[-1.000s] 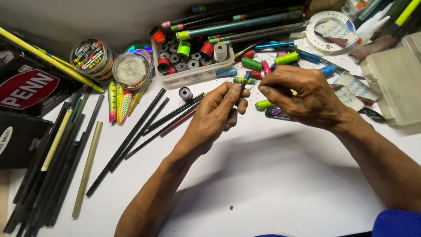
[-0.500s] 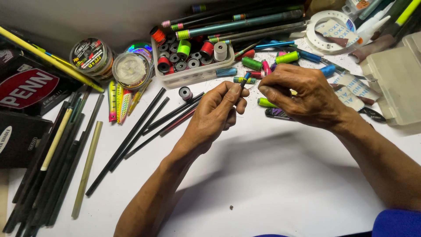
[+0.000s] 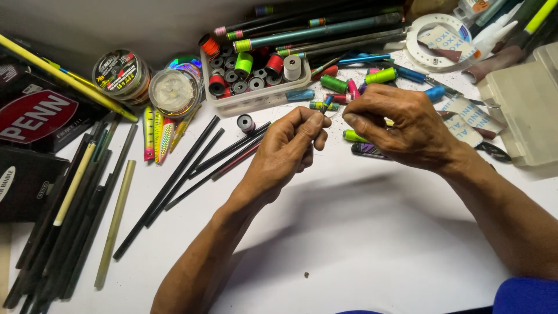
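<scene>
The white surface (image 3: pixel 360 244) is crowded along its far edge and left side and bare toward the near edge. Dark rod blanks (image 3: pixel 174 180) fan across its left half, and longer rods (image 3: pixel 325 29) lie along the far edge. A clear tray of thread spools (image 3: pixel 256 78) sits at the far middle, with a pale tackle box (image 3: pixel 523 110) at the right edge and loose green and pink spools (image 3: pixel 381 75) just beyond the hands.

Above the middle of the surface, the left hand (image 3: pixel 285 154) is pinched shut on a thin dark rod tip (image 3: pixel 326 103) with a small coloured wrap. The right hand (image 3: pixel 407 125) is curled, fingertips closed close beside that tip; whether they hold thread I cannot tell.

It looks like the wrapping or trimming of a binding on the tip. The next move would call for a steady left-hand hold and fine fingertip work from the right.
</scene>
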